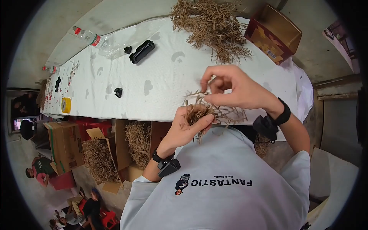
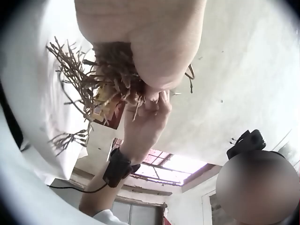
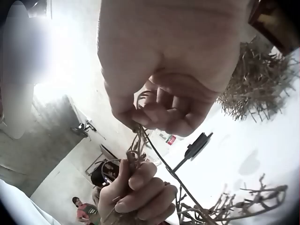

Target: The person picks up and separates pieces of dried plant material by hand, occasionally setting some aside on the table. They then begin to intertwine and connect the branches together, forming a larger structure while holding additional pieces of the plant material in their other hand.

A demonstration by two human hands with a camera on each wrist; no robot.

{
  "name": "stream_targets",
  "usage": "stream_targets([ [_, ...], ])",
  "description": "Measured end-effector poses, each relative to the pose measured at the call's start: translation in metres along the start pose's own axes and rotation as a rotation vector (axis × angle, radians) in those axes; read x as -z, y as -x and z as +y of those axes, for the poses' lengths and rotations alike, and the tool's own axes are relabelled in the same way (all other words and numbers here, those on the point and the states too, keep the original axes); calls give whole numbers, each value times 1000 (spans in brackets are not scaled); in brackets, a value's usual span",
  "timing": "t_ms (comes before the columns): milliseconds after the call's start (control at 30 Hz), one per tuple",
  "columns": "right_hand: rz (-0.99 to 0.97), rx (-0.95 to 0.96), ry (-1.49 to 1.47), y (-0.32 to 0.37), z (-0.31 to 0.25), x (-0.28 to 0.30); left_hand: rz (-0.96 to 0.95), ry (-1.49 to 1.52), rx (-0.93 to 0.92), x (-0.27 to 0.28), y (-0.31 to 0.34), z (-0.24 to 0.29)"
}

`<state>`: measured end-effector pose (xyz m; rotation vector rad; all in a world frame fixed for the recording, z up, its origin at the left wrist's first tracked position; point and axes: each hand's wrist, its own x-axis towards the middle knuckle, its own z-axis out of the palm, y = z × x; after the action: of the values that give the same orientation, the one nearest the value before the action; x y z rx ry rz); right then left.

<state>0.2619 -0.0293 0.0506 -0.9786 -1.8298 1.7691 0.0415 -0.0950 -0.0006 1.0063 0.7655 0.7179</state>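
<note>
A bundle of thin dried brown twigs (image 1: 199, 112) sits in my left hand (image 1: 183, 128), with the thumb laid across it and the fingers wrapped round. My right hand (image 1: 235, 88) is just above the bundle, its fingers bent. In the right wrist view, that hand's thumb and forefinger pinch a thin twig (image 3: 142, 133) at the top of the bundle. Branched twig ends (image 2: 77, 75) stick out sideways from the left hand in the left wrist view. Both hands are over the table's near edge, close to the shirt front.
On the white-covered table (image 1: 126, 76) lie a heap of dried twigs (image 1: 211, 28), an open carton (image 1: 272, 36), a black case (image 1: 142, 51), yellow tape (image 1: 66, 105) and a plastic bottle (image 1: 87, 36). Cardboard boxes of twigs (image 1: 100, 159) stand below. People (image 1: 90, 207) sit further off.
</note>
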Motion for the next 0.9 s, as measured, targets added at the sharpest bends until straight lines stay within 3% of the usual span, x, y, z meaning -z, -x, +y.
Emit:
stream_targets([
  [67,-6,-50,17,2,2,2,21,7,-57,6,1,-3],
  [167,233,220,281,7,13,-2,52,-14,-106,4,-2,-4],
  [200,237,218,283,10,13,-3,79,-41,-130,2,-3,-3],
  [300,310,113,-31,17,12,-11,149,-93,-150,-1,-6,-3],
  [400,361,127,-26,23,12,-11,222,-138,-134,-5,-10,-5],
  [500,437,137,-40,28,11,-14,179,-345,-261,-11,-12,-5],
  [900,780,200,-216,49,27,-34,241,-288,-238,-32,-18,-11],
])
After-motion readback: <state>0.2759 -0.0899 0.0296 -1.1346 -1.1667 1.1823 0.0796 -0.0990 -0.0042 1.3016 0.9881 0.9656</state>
